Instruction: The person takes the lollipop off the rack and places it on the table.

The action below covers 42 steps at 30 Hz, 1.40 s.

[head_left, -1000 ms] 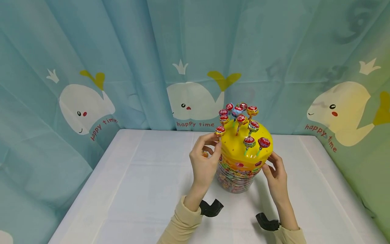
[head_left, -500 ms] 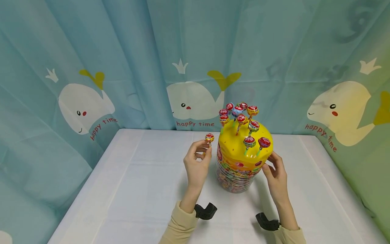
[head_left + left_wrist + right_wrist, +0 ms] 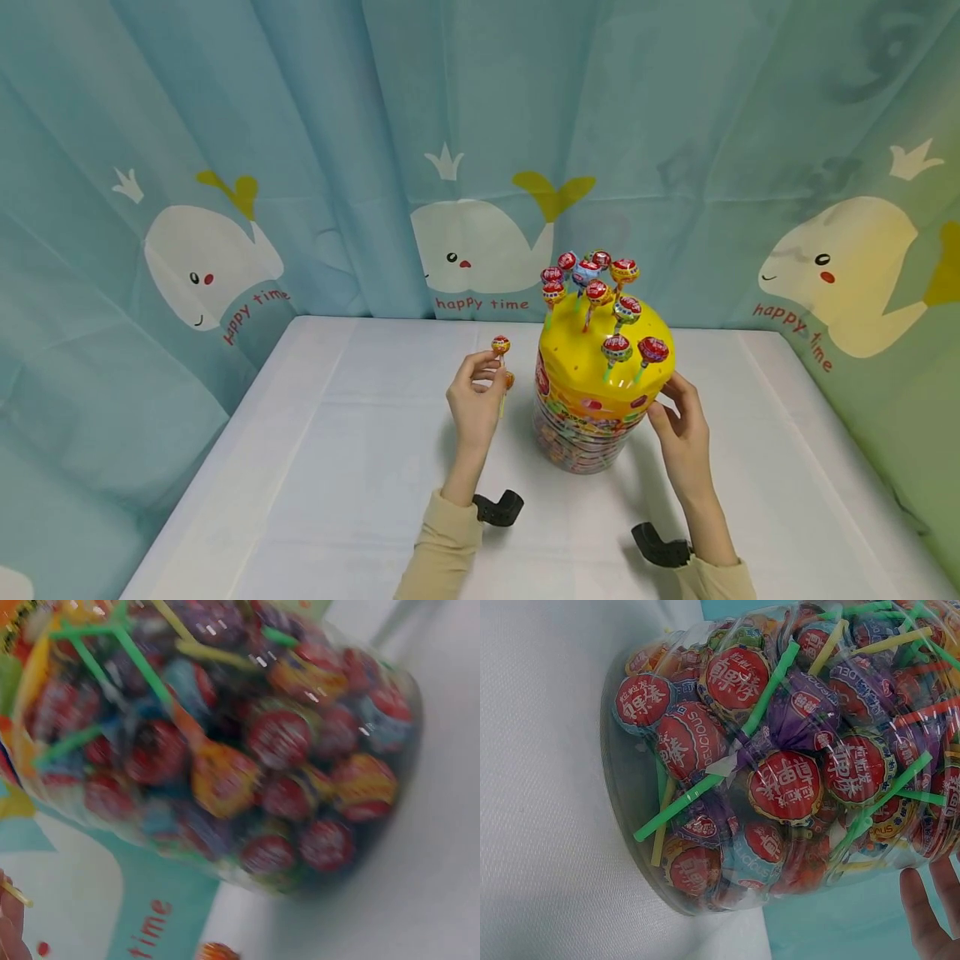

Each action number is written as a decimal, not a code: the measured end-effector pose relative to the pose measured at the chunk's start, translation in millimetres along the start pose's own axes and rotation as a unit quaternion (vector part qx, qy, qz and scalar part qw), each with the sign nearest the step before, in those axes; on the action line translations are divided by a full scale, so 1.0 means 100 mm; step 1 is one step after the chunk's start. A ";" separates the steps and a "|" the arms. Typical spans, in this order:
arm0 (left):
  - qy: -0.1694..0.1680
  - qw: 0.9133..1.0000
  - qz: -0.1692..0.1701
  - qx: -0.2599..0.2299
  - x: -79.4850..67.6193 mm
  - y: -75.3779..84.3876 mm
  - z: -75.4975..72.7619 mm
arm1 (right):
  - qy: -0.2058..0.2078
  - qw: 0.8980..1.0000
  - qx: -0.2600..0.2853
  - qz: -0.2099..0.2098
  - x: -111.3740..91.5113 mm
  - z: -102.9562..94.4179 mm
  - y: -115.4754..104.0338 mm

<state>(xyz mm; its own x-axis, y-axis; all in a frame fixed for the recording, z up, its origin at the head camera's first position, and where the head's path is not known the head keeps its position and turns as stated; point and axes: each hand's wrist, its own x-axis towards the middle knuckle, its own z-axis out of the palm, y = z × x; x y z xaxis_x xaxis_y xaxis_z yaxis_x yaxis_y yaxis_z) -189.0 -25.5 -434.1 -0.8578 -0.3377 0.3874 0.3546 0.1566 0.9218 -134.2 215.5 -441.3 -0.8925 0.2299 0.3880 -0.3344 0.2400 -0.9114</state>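
Observation:
My left hand (image 3: 477, 404) pinches a lollipop (image 3: 500, 344) by its stick, head up, left of a candy jar. In the left wrist view, fingertips (image 3: 9, 919) with a yellow stick show at the left edge. The clear jar (image 3: 577, 446), full of wrapped lollipops, has a yellow lid (image 3: 573, 358) with several lollipops (image 3: 617, 350) standing upright in it. Against the jar's right side, just under the lid, rests my right hand (image 3: 686, 442). Its fingers (image 3: 922, 915) look fairly straight in the right wrist view. Part of them is hidden behind the jar.
An orange-wrapped candy (image 3: 509, 380) shows just behind my left hand; its support is unclear. The jar stands on a white table (image 3: 337, 467). A blue-green curtain (image 3: 337, 167) with printed whales hangs behind and along the sides.
My left hand has drawn a lollipop away from the lid's left edge, moving left and slightly down with it. My right hand has stayed at the jar.

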 end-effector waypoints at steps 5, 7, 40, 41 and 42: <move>-0.004 1.000 -0.022 0.008 0.03 -0.18 0.03 | 0.001 1.000 -0.001 0.002 -0.01 0.00 0.00; -0.004 1.000 -0.028 0.008 0.04 -0.26 0.06 | 0.002 1.000 0.000 0.002 -0.01 -0.01 0.00; -0.048 0.978 -0.152 0.135 0.06 -0.82 -0.02 | -0.003 1.000 0.004 -0.008 0.00 -0.01 0.01; -0.049 0.977 -0.151 0.142 0.07 -0.82 -0.02 | -0.004 1.000 0.003 -0.008 0.00 -0.01 0.01; -0.051 0.976 -0.151 0.148 0.07 -0.82 -0.03 | -0.004 1.000 0.003 -0.008 0.00 -0.01 0.01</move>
<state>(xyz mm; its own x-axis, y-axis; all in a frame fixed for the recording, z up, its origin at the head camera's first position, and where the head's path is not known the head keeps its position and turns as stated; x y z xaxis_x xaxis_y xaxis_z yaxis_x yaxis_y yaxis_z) -222.8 -43.0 -507.0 -0.9445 -0.3181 0.0822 -0.0294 0.3311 0.9432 -134.5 216.7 -442.4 -0.8890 0.2186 0.4024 -0.3510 0.2389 -0.9054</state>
